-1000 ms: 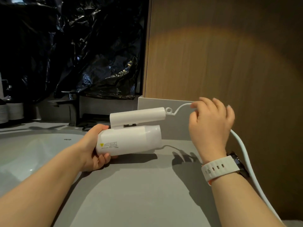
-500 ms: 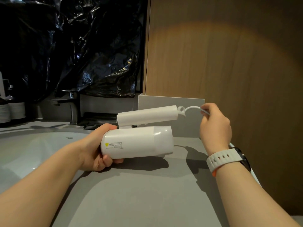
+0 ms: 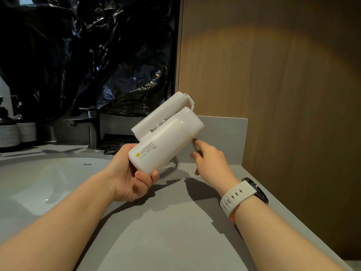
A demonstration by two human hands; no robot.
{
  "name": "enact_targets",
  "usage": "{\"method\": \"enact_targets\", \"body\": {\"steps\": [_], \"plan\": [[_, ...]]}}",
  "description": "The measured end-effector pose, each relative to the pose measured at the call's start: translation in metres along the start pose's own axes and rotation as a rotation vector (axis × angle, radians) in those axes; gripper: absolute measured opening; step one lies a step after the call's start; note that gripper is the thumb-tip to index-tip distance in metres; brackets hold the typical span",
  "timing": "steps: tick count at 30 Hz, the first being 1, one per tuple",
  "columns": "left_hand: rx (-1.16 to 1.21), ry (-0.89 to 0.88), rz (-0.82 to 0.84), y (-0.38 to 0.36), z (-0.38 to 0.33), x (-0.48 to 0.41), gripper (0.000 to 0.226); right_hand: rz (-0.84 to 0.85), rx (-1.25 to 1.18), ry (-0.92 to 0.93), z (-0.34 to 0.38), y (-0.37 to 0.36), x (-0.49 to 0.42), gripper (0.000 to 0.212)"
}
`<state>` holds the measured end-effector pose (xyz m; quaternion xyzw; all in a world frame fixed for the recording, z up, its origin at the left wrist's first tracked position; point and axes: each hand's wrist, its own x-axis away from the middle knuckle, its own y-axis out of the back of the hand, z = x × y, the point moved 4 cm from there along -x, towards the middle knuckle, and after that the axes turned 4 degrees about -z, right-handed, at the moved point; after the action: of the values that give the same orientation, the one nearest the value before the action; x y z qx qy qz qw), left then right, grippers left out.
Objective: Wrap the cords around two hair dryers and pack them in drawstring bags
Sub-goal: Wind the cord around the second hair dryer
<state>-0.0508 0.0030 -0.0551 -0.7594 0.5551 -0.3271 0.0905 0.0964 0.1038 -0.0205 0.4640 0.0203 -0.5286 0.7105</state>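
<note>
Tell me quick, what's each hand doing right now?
Left hand: closed around the white plastic folded hair dryer.
Right hand: fingers curled below the dryer; whether it holds the thin white cord cannot be told.

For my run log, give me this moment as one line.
step: cord wrapping | left grip: holds hair dryer, tilted | right grip: under nozzle, hold unclear | cord: leaves handle end
</note>
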Motion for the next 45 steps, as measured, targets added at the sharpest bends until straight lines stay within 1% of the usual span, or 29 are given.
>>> {"method": "enact_targets", "body": {"steps": [2,5,9,11,13,16,19,22,25,27,29,31,35,39,41,43,45], "plan": [[0.042,-0.023,-0.019,0.001,-0.002,-0.002,0.039,0.061,0.104,0.002,0.002,-0.005,0.002,0.033],[0.098,-0.049,-0.032,0.001,-0.005,-0.004,0.033,0.144,0.267,0.015,0.007,-0.010,0.006,0.021],[0.251,-0.115,-0.011,0.000,-0.011,-0.005,0.030,0.217,0.457,0.110,0.020,-0.013,0.016,0.008],[0.348,-0.163,0.002,0.001,-0.016,-0.006,0.032,0.228,0.542,0.169,0.024,-0.012,0.019,0.007],[0.423,-0.225,-0.009,0.003,-0.023,-0.005,0.036,0.254,0.575,0.200,0.026,-0.013,0.020,0.009],[0.494,-0.339,-0.037,0.008,-0.031,-0.005,0.042,0.302,0.541,0.218,0.028,-0.016,0.018,0.011],[0.466,-0.414,-0.066,0.010,-0.036,-0.005,0.046,0.318,0.492,0.267,0.036,-0.021,0.015,0.011],[0.353,-0.470,-0.158,0.011,-0.038,-0.005,0.051,0.270,0.439,0.318,0.047,-0.019,0.015,0.016],[0.230,-0.573,-0.267,0.016,-0.044,-0.003,0.052,0.187,0.401,0.351,0.052,-0.006,0.018,0.021],[0.185,-0.639,-0.352,0.019,-0.048,-0.003,0.057,0.148,0.386,0.377,0.054,0.002,0.021,0.022],[0.139,-0.681,-0.438,0.020,-0.047,-0.004,0.063,0.136,0.391,0.410,0.057,0.004,0.025,0.024],[0.075,-0.716,-0.502,0.017,-0.044,-0.004,0.064,0.148,0.426,0.465,0.062,0.001,0.031,0.026],[-0.225,-0.866,-0.648,0.007,-0.042,0.003,0.057,0.126,0.465,0.511,0.064,0.003,0.035,0.026],[-0.539,-0.931,-0.696,0.006,-0.040,0.005,0.067,0.125,0.468,0.530,0.059,0.008,0.036,0.018],[-0.711,-0.977,-0.704,0.006,-0.040,0.006,0.069,0.115,0.463,0.532,0.058,0.011,0.036,0.019],[-0.858,-1.030,-0.681,0.001,-0.038,0.008,0.065,0.078,0.477,0.570,0.058,0.015,0.036,0.020],[-0.993,-1.080,-0.626,-0.008,-0.034,0.009,0.058,0.007,0.461,0.597,0.058,0.019,0.037,0.020]]}}
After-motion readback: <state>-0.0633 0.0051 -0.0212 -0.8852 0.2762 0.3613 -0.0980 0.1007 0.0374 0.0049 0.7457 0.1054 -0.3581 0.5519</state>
